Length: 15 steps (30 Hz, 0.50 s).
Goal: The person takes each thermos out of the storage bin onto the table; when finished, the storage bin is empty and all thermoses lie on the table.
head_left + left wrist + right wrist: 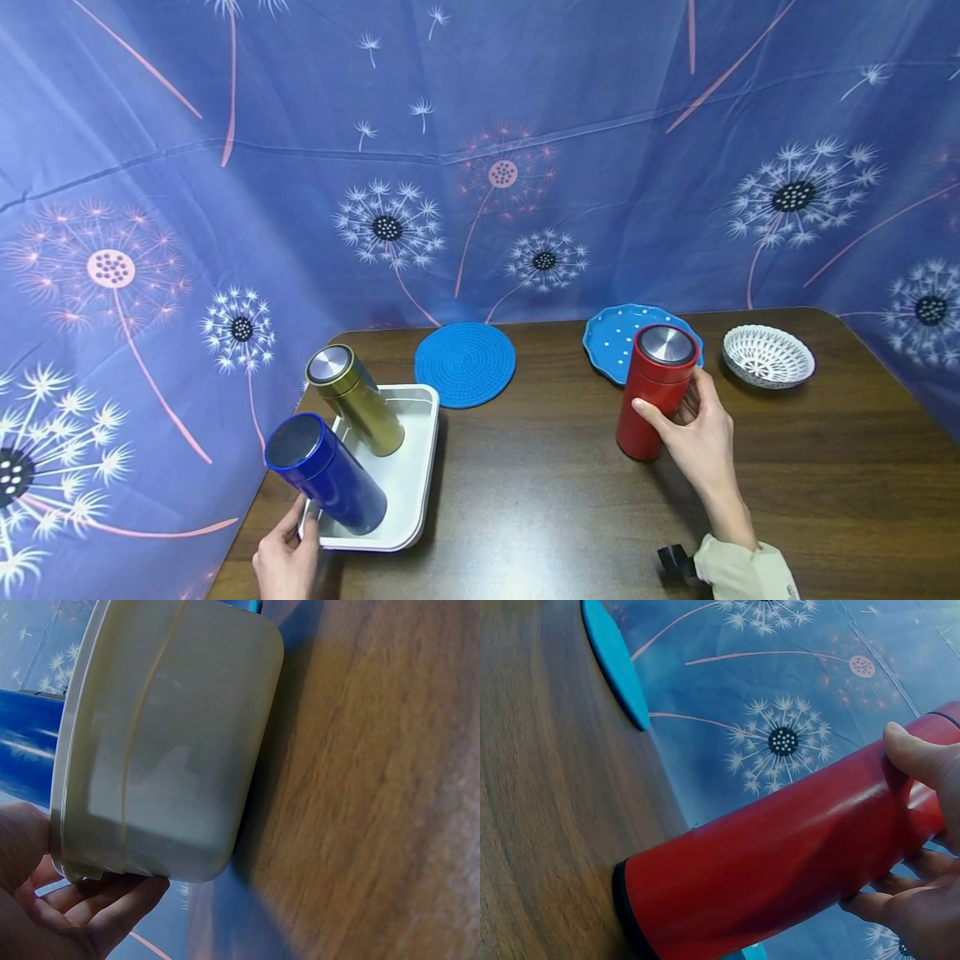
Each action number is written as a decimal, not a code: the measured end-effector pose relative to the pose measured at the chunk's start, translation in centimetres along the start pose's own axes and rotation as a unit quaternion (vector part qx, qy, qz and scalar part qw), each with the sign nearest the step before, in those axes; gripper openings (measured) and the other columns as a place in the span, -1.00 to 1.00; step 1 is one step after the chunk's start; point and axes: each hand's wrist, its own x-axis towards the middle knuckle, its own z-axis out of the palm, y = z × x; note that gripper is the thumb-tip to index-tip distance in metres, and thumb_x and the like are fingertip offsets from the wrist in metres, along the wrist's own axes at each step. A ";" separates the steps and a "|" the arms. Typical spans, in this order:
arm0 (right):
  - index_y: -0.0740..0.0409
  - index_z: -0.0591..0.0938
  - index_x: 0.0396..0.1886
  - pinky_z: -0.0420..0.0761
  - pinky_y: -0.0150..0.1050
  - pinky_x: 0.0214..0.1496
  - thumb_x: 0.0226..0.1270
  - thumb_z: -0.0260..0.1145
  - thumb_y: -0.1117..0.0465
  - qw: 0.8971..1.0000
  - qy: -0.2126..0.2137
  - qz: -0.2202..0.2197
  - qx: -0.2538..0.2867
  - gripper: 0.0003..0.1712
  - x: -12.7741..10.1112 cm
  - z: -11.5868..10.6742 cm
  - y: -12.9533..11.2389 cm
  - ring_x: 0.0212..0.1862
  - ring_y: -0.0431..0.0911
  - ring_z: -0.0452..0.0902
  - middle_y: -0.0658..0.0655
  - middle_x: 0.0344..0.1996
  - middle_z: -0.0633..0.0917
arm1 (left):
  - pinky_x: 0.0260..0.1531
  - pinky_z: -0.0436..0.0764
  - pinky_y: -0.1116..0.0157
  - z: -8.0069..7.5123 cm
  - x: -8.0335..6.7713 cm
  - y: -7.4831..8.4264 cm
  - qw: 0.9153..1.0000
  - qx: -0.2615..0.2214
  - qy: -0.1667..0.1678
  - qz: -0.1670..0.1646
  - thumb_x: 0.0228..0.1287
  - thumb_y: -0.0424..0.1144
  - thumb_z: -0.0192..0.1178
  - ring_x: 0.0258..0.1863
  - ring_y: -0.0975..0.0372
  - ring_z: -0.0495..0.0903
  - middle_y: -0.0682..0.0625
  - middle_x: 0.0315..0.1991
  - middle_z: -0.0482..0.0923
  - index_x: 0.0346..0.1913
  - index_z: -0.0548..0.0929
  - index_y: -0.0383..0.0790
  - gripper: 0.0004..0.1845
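Note:
A red flask (654, 390) with a steel lid stands upright on the brown table (570, 483); my right hand (693, 429) grips its side, thumb (922, 754) on the front and fingers behind, as the right wrist view shows on the red flask (780, 862). A white tray (405, 475) at the table's left holds a blue flask (326, 473) and a gold flask (360, 402), both upright. My left hand (288, 554) holds the tray's near left corner, fingers (112, 900) curled under the white tray (172, 742).
A round blue woven mat (465, 364) lies behind the tray. A blue dotted plate (611, 337) sits behind the red flask, and a white lattice bowl (768, 356) at the far right. A blue dandelion cloth (480, 167) hangs around the table.

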 end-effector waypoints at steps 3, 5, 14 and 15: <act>0.05 0.31 0.42 0.45 -0.57 0.03 0.03 0.55 0.25 1.000 0.000 0.003 -0.006 -0.06 0.0 -0.1 0.1 0.10 -0.25 0.48 0.21 0.19 0.53 | -0.36 0.30 0.58 0.0 0.0 0.0 1.000 0.001 0.001 -0.002 0.17 -0.36 0.16 -0.41 0.91 0.26 -0.26 -0.37 0.71 0.04 0.70 -0.25 -0.65; 0.05 0.31 0.42 0.45 -0.57 0.03 0.03 0.55 0.25 1.000 0.001 0.004 -0.006 -0.06 0.1 -0.1 0.1 0.10 -0.25 0.48 0.21 0.20 0.53 | -0.35 0.30 0.57 0.0 0.0 0.1 1.000 0.004 0.003 -0.003 0.17 -0.35 0.17 -0.39 0.89 0.28 -0.25 -0.37 0.71 0.04 0.70 -0.23 -0.65; 0.04 0.32 0.41 0.46 -0.58 0.01 0.02 0.55 0.29 1.000 0.007 0.001 0.005 -0.07 0.2 -0.2 0.3 0.06 -0.34 0.47 0.19 0.17 0.53 | -0.39 0.29 0.69 0.0 0.0 0.0 1.000 -0.007 -0.002 0.002 0.16 -0.39 0.16 -0.47 0.89 0.28 -0.32 -0.36 0.68 0.03 0.69 -0.31 -0.65; 0.03 0.32 0.41 0.46 -0.58 0.01 0.03 0.55 0.28 1.000 0.008 0.002 0.004 -0.06 0.1 -0.2 0.3 0.06 -0.35 0.47 0.17 0.17 0.53 | -0.40 0.28 0.70 0.0 0.0 0.0 1.000 -0.008 -0.003 0.002 0.16 -0.39 0.16 -0.48 0.89 0.28 -0.33 -0.35 0.68 0.03 0.69 -0.31 -0.65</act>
